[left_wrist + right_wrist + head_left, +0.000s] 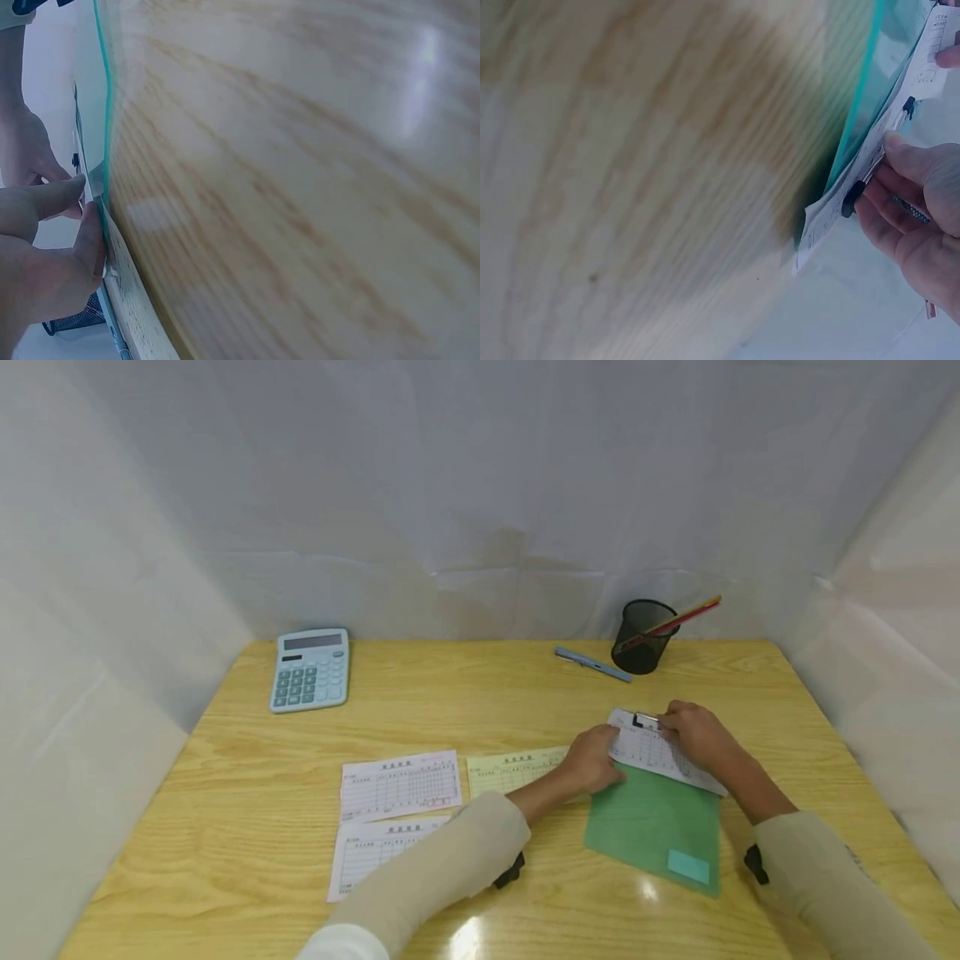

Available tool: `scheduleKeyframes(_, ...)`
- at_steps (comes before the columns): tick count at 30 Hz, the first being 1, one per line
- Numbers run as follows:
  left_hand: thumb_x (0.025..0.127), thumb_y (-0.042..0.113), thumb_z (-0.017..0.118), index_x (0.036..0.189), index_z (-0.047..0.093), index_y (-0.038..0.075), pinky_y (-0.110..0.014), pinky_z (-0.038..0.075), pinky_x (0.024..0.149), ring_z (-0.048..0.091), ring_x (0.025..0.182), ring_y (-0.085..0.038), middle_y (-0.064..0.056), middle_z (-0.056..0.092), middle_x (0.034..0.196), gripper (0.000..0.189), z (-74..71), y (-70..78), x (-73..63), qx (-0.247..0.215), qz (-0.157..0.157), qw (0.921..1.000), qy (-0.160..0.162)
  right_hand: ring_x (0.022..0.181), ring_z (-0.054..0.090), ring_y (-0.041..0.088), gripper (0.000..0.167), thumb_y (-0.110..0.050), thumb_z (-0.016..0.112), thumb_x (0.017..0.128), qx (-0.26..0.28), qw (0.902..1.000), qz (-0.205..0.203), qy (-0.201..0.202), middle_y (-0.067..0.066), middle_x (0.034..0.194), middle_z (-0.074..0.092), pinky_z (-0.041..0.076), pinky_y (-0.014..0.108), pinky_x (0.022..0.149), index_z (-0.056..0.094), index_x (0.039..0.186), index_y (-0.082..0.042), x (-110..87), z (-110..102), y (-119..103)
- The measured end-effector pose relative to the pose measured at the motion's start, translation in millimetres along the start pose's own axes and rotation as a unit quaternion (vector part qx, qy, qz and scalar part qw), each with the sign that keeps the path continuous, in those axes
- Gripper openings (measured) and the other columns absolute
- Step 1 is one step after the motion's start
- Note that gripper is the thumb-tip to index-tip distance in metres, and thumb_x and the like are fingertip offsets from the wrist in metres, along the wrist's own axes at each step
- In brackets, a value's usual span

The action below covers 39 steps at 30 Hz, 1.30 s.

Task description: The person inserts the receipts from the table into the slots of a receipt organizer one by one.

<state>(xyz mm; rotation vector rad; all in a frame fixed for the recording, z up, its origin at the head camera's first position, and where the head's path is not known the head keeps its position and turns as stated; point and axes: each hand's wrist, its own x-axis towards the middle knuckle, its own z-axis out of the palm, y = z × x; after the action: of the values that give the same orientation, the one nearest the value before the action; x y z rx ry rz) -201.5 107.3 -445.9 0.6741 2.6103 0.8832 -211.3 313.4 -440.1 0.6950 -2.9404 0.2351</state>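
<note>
Head view, green board (pixel 652 827): flat on the table (pixel 225 818), between 4 and 5 o'clock from the view's centre.
Head view, white slip (pixel 637 748): laid aslant across the board's 12 o'clock end, its 4 o'clock corner near the board's edge; that slant could leave it fixed crooked.
Head view, 2 hands: left hand (pixel 596 760) at the slip's 9 o'clock edge, right hand (pixel 693 735) at the metal clip (pixel 647 720) near its 12 o'clock edge.
Head view, yellow slip (pixel 510 764): at 10 o'clock from the board, partly behind the left hand; a low forearm might drag it.
Left wrist view, left fingers: thumb and finger pinch the slip's edge against the board; a loose pinch could let the paper skew, a hard one could crease it.
Right wrist view, right fingers: thumb over the clip, other fingers curled behind, pinching it; if the thumb slid off, the clip could snap down on misplaced paper or a fingertip.
Right wrist view, clip's bite: cannot tell how firmly it grips.
</note>
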Motion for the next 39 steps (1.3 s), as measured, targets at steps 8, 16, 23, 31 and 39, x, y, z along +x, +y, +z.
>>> scheduleKeyframes(8,0.078,0.017,0.076,0.141,0.041,0.002,-0.018,0.044,0.092,0.056,0.080,-0.004,-0.012,0.046,0.143,0.074,-3.0,0.4,-3.2,-0.018,0.006,0.9998,0.003,0.075,0.061,0.025,0.021,-0.004,0.068,0.084,0.000,0.9998,0.017,-0.009,0.012,0.084,0.061,0.052,0.037,0.065,0.070,0.102,0.007,2.0,-1,0)
scheduleKeyframes(16,0.081,0.023,0.074,0.128,0.056,0.003,-0.028,0.049,0.090,0.056,0.112,-0.021,-0.012,0.058,0.127,0.055,-12.5,-3.3,-11.6,-0.082,-0.014,0.9955,0.046,0.073,0.061,0.028,0.021,-0.004,0.069,0.082,0.028,0.9981,0.046,-0.029,0.013,0.081,0.062,0.052,0.037,0.063,0.070,0.099,0.008,4.4,-5,-1)
scheduleKeyframes(23,0.085,0.026,0.071,0.130,0.054,0.003,-0.021,0.049,0.066,0.060,0.083,-0.014,-0.014,0.052,0.130,0.053,-37.0,-21.1,-25.3,-0.153,0.001,0.9846,0.084,0.073,0.061,0.028,0.023,-0.004,0.069,0.082,0.033,0.9979,0.047,-0.029,0.014,0.082,0.062,0.052,0.038,0.063,0.069,0.101,0.009,4.8,-7,-1)
scheduleKeyframes(31,0.085,0.025,0.071,0.128,0.053,0.000,-0.039,0.051,0.084,0.057,0.105,-0.033,-0.018,0.053,0.128,0.053,-70.6,-54.7,-54.8,-0.127,0.005,0.9884,0.083,0.075,0.061,0.029,0.023,-0.006,0.069,0.083,0.025,0.9978,0.050,-0.037,0.014,0.083,0.063,0.052,0.039,0.065,0.069,0.101,0.009,4.7,-6,-1)
scheduleKeyframes(39,0.079,0.025,0.076,0.124,0.056,0.002,-0.043,0.047,0.094,0.055,0.110,-0.030,-0.015,0.057,0.122,0.054,-85.3,-89.6,-81.2,-0.030,-0.005,0.9971,0.069,0.075,0.061,0.029,0.024,-0.006,0.069,0.083,0.029,0.9979,0.046,-0.036,0.014,0.083,0.063,0.051,0.039,0.065,0.070,0.101,0.008,5.4,-9,-3)
